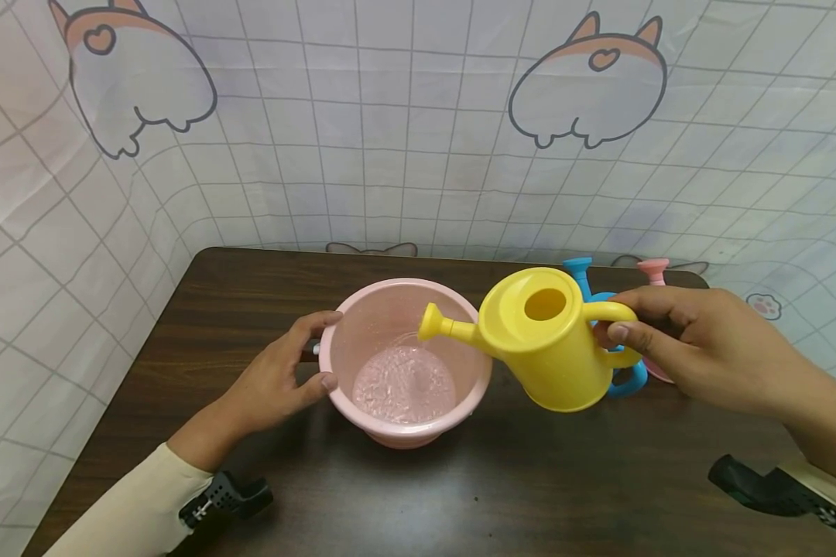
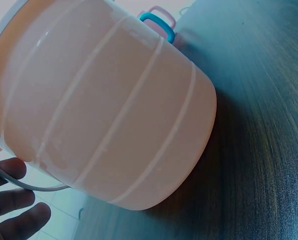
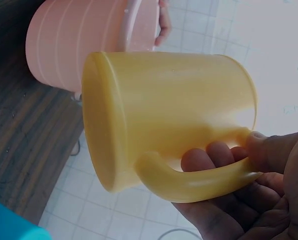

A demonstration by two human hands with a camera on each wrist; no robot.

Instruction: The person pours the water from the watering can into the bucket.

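Observation:
My right hand [image 1: 697, 348] grips the handle of a yellow toy watering can [image 1: 553, 363], its fingers curled through the loop in the right wrist view. The can is held up, tilted slightly, with its spout over the right rim of a pink bucket [image 1: 404, 441]. Rippled water [image 1: 404, 387] lies in the bottom of the bucket. At the bucket's left rim, my left hand [image 1: 272, 379] holds on with thumb and fingers. In the left wrist view its fingers [image 2: 24, 220] are beside the bucket's thin handle [image 2: 39, 188].
Behind the yellow can, partly hidden, stand a blue watering can [image 1: 627, 381] and a pink watering can [image 1: 653, 268]. Everything stands on a dark wooden table [image 1: 529, 487]. A grid-patterned cloth [image 1: 362, 139] with cartoon animals hangs behind it.

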